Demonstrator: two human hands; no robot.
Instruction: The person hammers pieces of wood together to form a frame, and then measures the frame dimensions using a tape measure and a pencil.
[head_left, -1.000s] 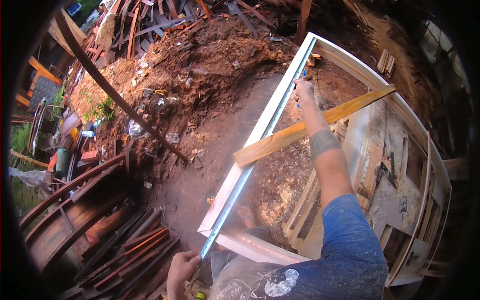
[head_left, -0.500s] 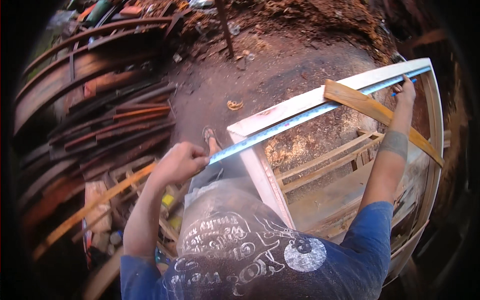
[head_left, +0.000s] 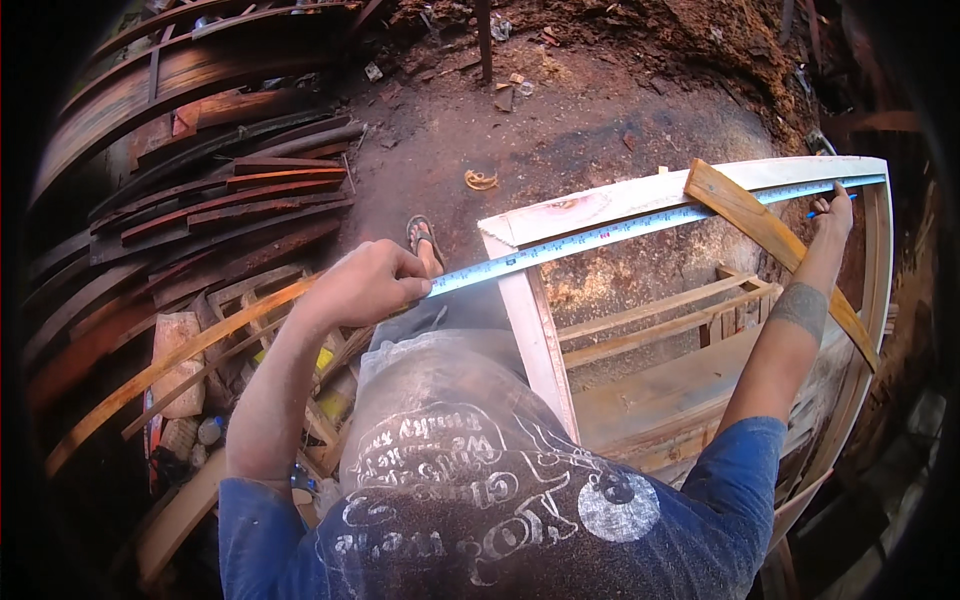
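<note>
Measuring tape [head_left: 603, 237] stretches along the inner edge of a white wooden frame [head_left: 590, 205], passing under a bare wood plank [head_left: 755, 223] and running on past the frame's left corner. There the left hand [head_left: 368, 285] has its grip pressed together, pinching the tape btwn thumb and fingers; nr the right corner, the right hand [head_left: 832, 208] has its grip curled round a slim blue pen [head_left: 813, 216], w/ a finger up at the tape. Approx. 1 sec ago the tape ran steeply up the view, w/ the left hand low at the bottom edge; now the view has swung round, the tape lies nearer level and both forearms show. Neither hand has let go, so the tape prob. remains taut along that side; its figures are too small to read.
</note>
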